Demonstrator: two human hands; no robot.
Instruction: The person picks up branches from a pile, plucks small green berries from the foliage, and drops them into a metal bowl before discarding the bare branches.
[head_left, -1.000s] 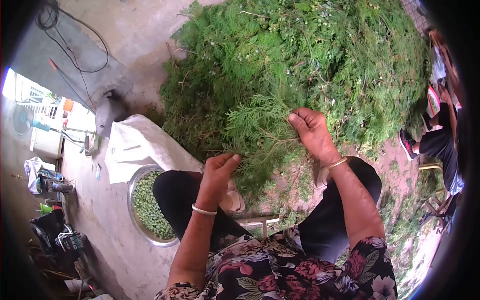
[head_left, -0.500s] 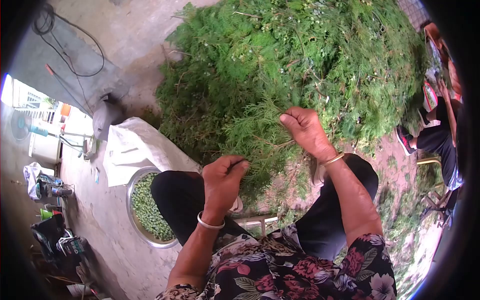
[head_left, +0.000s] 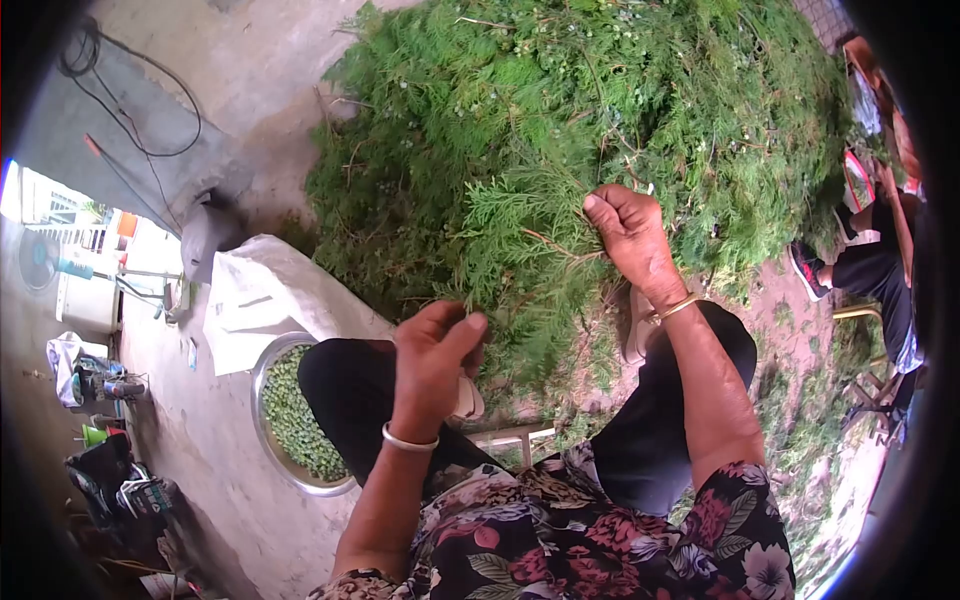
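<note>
My right hand [head_left: 630, 238] is closed around the stem of a green arborvitae branch [head_left: 535, 215], whose flat, feathery sprays spread to the left and downward. Lower left of it, my left hand [head_left: 432, 352] is curled with the thumb bent over toward the fingers; whatever may be between them is hidden. It is close to the lower tips of the branch. Behind both hands rises a large pile of arborvitae branches [head_left: 640, 90] with small pale green cones among the leaves. By my left knee, a metal basin [head_left: 262, 420] holds many small green cones [head_left: 300, 420].
A white sack [head_left: 270, 290] lies between the basin and the pile. At the right edge another person's leg [head_left: 865, 275] and shoe show. Leaf scraps litter the floor on the right. A fan [head_left: 42, 258] and a black cable [head_left: 150, 150] are at left.
My right hand has risen slightly with the branch. My left hand has shifted a little to the left and turned, its thumb now further from the fingertips.
</note>
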